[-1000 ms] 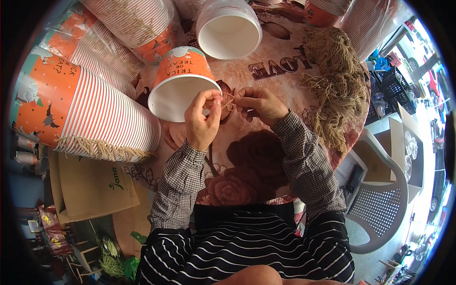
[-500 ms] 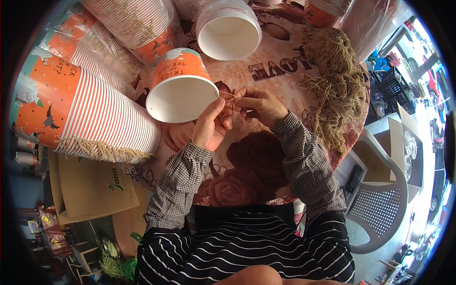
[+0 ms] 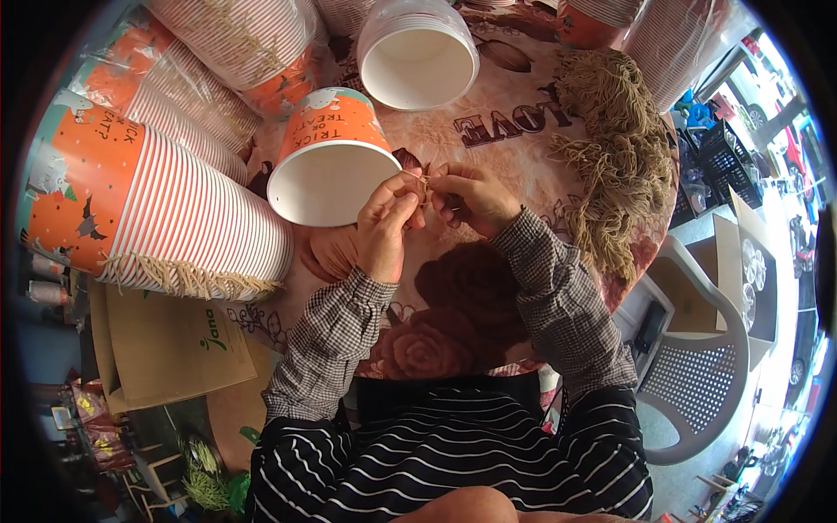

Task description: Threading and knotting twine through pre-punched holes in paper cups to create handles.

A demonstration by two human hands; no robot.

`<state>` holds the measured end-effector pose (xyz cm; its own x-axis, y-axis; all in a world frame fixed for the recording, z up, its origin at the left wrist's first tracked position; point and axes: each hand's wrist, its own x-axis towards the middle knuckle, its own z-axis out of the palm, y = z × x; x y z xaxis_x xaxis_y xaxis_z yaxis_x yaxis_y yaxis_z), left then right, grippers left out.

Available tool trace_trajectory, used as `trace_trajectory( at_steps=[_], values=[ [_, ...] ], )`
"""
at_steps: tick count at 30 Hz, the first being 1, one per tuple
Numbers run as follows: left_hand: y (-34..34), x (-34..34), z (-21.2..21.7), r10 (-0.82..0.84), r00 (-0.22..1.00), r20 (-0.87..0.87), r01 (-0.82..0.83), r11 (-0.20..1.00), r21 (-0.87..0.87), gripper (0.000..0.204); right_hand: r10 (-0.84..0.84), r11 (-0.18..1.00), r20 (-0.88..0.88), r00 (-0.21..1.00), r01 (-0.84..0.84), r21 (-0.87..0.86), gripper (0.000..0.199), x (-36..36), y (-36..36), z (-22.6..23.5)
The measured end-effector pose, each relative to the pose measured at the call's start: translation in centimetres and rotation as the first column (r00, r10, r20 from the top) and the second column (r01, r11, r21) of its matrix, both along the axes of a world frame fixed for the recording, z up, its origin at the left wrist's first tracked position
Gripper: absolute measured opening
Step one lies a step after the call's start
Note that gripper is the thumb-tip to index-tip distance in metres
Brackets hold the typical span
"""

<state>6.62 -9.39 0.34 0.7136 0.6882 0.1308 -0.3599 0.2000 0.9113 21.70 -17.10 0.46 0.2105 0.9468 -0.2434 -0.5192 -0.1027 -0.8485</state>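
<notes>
Together, both hands (image 3: 427, 205) pinch twine (image 3: 418, 178).

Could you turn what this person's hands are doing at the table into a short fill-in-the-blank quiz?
1. The left hand and right hand pinch a thin piece of ____ between their fingertips.
2. The orange paper bucket beside the left hand lies on its ____.
3. The pile of cut twine lies to the person's ____.
4. The round table's cloth is printed with large ____.

Missing words: twine; side; right; roses
</notes>
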Motion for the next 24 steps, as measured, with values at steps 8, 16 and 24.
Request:
trace_trajectory(
  at_steps=[8,16,24],
  values=[
    [0.2,0.4,-0.3,0.192,0.969,-0.155,-0.106,0.892,0.440,0.022,0.100,0.995,0.136,0.986,-0.095,-0.041,0.013,0.2,0.0,0.0],
    [0.4,0.1,-0.3,0.172,0.959,-0.224,-0.109,0.957,0.270,0.015,0.102,0.994,0.024,0.995,-0.101,-0.033,0.014,0.3,-0.4,0.7],
    [0.3,0.0,-0.6,0.161,0.983,-0.082,-0.147,0.977,0.154,0.011,0.161,0.987,-0.059,0.985,-0.162,-0.015,0.016,0.6,-0.5,1.2]
  ],
)
